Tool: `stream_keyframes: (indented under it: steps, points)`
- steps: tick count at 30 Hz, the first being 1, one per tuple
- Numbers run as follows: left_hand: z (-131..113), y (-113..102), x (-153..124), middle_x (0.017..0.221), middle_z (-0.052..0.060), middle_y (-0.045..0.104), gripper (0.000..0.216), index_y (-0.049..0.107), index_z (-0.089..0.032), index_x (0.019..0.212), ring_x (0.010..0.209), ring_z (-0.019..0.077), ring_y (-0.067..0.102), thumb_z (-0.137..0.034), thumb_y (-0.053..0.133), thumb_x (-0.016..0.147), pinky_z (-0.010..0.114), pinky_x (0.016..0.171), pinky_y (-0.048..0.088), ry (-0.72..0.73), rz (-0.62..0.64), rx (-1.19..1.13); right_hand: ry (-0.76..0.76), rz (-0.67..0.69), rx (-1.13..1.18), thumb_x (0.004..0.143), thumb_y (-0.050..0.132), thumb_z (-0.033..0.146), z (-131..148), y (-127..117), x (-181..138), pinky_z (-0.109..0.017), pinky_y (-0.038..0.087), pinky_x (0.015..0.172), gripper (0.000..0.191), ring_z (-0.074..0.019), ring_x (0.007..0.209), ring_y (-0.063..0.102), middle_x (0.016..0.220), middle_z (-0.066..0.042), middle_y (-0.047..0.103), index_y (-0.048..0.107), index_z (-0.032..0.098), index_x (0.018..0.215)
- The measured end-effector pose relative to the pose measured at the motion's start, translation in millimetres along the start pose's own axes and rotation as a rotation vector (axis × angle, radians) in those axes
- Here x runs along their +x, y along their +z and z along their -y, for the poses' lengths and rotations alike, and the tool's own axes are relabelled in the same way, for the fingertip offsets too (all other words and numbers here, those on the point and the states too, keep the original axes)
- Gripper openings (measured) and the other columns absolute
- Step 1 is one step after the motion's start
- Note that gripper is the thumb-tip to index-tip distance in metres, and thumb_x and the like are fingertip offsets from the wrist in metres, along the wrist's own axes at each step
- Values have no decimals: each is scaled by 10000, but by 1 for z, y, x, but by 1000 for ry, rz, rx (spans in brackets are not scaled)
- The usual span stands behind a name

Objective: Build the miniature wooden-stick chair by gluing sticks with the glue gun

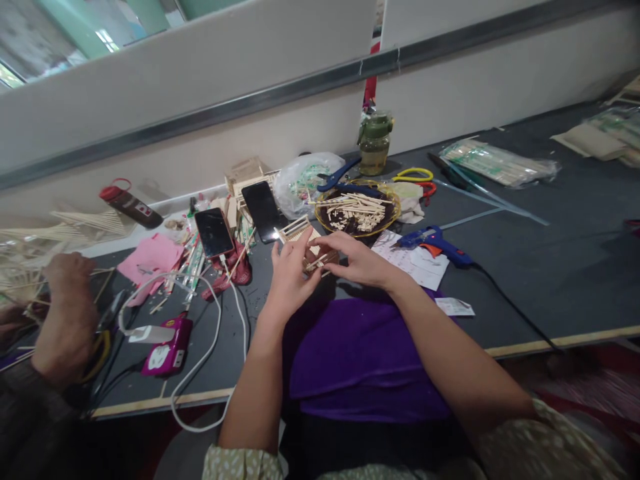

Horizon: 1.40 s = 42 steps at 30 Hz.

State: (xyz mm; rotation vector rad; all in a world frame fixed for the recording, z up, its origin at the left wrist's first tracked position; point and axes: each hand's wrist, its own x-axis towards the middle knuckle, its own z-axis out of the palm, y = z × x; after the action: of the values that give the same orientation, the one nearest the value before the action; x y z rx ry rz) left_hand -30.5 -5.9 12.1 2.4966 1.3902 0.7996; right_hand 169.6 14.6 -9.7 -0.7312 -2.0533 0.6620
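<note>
Both my hands meet over a small model made of wooden sticks [300,235] at the middle of the dark table [550,267]. My left hand [291,273] curls its fingers round the model's near side. My right hand [357,260] pinches a thin wooden stick [318,262] against the model. A purple cloth [360,353] lies under my forearms. Just behind the model, a yellow-rimmed dish [357,212] holds several loose sticks. A blue glue gun [434,243] lies on a paper sheet to the right of my right hand.
Two phones [214,232] rest left of the model among stick scraps. A pink power strip [167,352] and white cable lie front left. Another person's hand [67,313] works on a stick frame at far left. A green-lidded bottle [375,143], pliers and bagged sticks [497,163] are behind.
</note>
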Motion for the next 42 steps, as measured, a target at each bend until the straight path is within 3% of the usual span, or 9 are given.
stream_keyframes:
  steps: [7, 16, 20, 31, 42]
  points:
    - [0, 0, 0, 1151, 77, 665, 734, 266, -255, 1530, 1205, 267, 557, -313, 609, 883, 581, 1177, 191, 13, -9, 3, 5, 3, 17, 868, 593, 126, 2, 0, 1, -428, 518, 923, 488, -226, 1020, 619, 1052, -69, 650, 551, 239, 1340]
    - [3, 1, 0, 1165, 77, 677, 750, 276, -265, 1524, 1212, 255, 573, -332, 656, 882, 549, 1184, 187, 15, -31, -35, 6, -26, 6, 839, 599, 119, 4, 0, 1, -407, 528, 884, 491, -224, 982, 610, 1048, -74, 643, 566, 233, 1315]
    - [2, 1, 0, 1166, 79, 687, 736, 286, -269, 1524, 1220, 257, 573, -346, 651, 889, 544, 1182, 193, 17, -31, -28, -30, -46, -27, 841, 593, 108, 7, 1, 1, -443, 489, 954, 458, -245, 1050, 580, 1078, -86, 663, 567, 219, 1285]
    - [3, 1, 0, 1059, 59, 704, 773, 266, -239, 1530, 1181, 251, 594, -343, 667, 877, 513, 1149, 258, 13, -20, -101, -63, -153, -153, 840, 679, 188, 11, 0, -5, -513, 429, 1042, 81, -275, 1194, 513, 1163, -93, 624, 652, 233, 902]
    - [3, 2, 0, 1027, 59, 706, 762, 269, -227, 1533, 1146, 251, 595, -362, 651, 888, 490, 1116, 307, 39, -43, -88, -87, -141, -219, 860, 647, 162, 11, -2, -8, -521, 475, 991, 93, -278, 1157, 527, 1121, -83, 650, 693, 239, 886]
